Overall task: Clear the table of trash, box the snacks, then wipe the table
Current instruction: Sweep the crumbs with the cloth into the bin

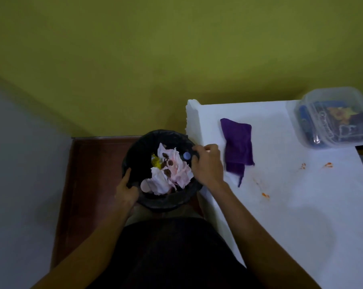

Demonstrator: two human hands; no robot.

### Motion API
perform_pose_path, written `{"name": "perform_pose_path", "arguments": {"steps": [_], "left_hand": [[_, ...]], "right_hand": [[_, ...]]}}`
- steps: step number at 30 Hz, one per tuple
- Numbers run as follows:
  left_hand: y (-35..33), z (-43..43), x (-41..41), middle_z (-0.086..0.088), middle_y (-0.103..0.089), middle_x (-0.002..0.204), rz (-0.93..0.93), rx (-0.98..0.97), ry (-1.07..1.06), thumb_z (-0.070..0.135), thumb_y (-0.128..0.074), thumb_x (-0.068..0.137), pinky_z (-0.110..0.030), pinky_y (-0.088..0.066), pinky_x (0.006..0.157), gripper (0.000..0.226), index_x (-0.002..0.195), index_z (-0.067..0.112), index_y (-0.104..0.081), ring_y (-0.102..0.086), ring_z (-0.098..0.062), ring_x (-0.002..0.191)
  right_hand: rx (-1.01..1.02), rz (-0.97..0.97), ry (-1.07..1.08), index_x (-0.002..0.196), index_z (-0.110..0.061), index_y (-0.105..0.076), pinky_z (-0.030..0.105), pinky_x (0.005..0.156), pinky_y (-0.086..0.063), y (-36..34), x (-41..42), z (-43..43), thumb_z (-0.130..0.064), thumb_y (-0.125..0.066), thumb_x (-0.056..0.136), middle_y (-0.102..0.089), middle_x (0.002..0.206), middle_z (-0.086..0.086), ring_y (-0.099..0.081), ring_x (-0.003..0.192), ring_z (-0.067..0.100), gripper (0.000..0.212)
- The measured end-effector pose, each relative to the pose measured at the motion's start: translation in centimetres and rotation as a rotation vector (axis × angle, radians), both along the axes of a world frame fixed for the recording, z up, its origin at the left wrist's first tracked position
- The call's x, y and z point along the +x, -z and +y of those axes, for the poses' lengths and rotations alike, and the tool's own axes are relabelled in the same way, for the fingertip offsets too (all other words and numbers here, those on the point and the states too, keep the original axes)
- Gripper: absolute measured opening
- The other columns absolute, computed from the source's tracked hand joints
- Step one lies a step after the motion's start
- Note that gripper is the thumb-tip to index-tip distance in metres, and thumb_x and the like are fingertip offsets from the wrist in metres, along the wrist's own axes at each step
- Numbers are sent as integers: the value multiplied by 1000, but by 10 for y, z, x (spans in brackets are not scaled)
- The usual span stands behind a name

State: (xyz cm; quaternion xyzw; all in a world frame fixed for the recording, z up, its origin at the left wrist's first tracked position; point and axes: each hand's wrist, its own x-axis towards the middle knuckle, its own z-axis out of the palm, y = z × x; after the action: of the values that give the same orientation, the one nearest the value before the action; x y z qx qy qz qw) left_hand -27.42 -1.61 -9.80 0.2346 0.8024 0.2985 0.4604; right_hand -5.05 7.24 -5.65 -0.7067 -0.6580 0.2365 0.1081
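**Both hands on the bin beside the stained table**

An olive-green wall (155, 49) fills the upper half of the view. Below it on the right lies one white table (291, 215). Just beside the table's left edge, near its far corner, is one round black-lined bin (166, 205). I cannot tell whether it stands on the floor or is lifted.

At the table's far right corner sits one clear plastic box (357, 101) with its lid on. Blue and dark snack packets (330, 122) show through it. Their printing is too blurred to read, and I cannot count them.

One folded purple cloth (238, 142) lies on the table between the bin and the box, touching neither.

The left hand (126, 189) grips the bin's left rim, with the thumb inside. The right hand (207, 163) has its fingers curled over the right rim, next to the table edge.

The trash is inside the bin:
- crumpled white-pink tissues (170, 176) dotted with brown bits
- one yellow wrapper (155, 162)
- one blue bottle cap (187, 156), close to the right fingers

At least four orange-red stains (265, 195) are scattered over the table's right part.
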Motion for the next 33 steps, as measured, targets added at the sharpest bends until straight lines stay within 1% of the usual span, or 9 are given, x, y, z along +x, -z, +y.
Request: {"name": "perform_pose_path", "arguments": {"steps": [6, 8, 11, 14, 16, 19, 25, 30, 33], "left_hand": [[1, -4, -23, -17, -51, 143, -1, 13, -98, -16, -41, 83, -24, -50, 81, 76, 151, 20, -39, -57, -30, 117], [2, -6, -31, -16, -50, 144, -6, 18, -134, -17, -40, 83, -24, -52, 78, 77, 151, 19, -39, -57, -29, 115], [0, -7, -39, -18, -47, 148, -2, 18, -156, -18, -40, 83, -39, -47, 102, 76, 150, 17, -40, -49, -36, 131], [5, -8, -51, -18, -48, 147, 26, -15, -145, -15, -41, 81, -53, -45, 106, 77, 148, 23, -43, -51, -46, 126], [7, -7, -57, -17, -45, 150, 20, -42, -142, -15, -42, 82, -47, -44, 107, 76, 148, 23, -42, -49, -43, 130], [8, -3, -65, -16, -45, 150, 10, -72, -106, -13, -44, 85, -30, -42, 101, 72, 150, 19, -42, -46, -33, 134], [31, 8, -89, -15, -53, 143, 12, -145, -27, -8, -45, 85, -43, -51, 100, 72, 149, 26, -43, -56, -36, 121], [73, 27, -109, -15, -51, 144, 17, -197, 53, -13, -42, 85, -11, -47, 65, 74, 151, 21, -38, -58, -18, 93], [112, 45, -121, -15, -53, 142, 51, -215, 103, -12, -43, 85, -23, -45, 73, 76, 152, 22, -36, -56, -25, 105]], "right_hand": [[-89, -104, -6, 142, -28, -50, 45, 97, -45, 41, -28, -17, -24, -56, 94, -41, 134, 17, -41, 123, 36, 49], [-190, -8, -50, 151, -34, -36, 45, 98, -46, 53, -34, -17, -20, -52, 96, -41, 136, 21, -44, 122, 40, 58], [-347, 164, -82, 155, -42, -18, 46, 99, -49, 67, -47, -11, -19, -51, 98, -47, 142, 18, -53, 122, 40, 70], [-410, 198, -74, 155, -43, -12, 48, 105, -45, 78, -60, -11, -30, -53, 99, -47, 147, 14, -51, 128, 37, 71], [-430, 214, -55, 157, -39, -11, 49, 109, -42, 78, -67, -15, -37, -53, 99, -45, 149, 16, -49, 131, 39, 71], [-476, 195, -24, 158, -33, -13, 48, 111, -38, 85, -74, -22, -38, -53, 101, -42, 152, 16, -45, 135, 40, 70], [-488, 218, 15, 159, -23, -18, 48, 104, -44, 115, -88, -32, -23, -54, 101, -54, 138, 22, -53, 123, 42, 68], [-538, 205, 25, 160, -24, -16, 43, 84, -50, 154, -98, -16, -10, -45, 101, -63, 117, 25, -62, 98, 40, 67], [-544, 196, 8, 159, -18, -16, 30, 68, -37, 191, -104, -4, -2, -43, 100, -60, 91, 23, -56, 77, 32, 67]]}}
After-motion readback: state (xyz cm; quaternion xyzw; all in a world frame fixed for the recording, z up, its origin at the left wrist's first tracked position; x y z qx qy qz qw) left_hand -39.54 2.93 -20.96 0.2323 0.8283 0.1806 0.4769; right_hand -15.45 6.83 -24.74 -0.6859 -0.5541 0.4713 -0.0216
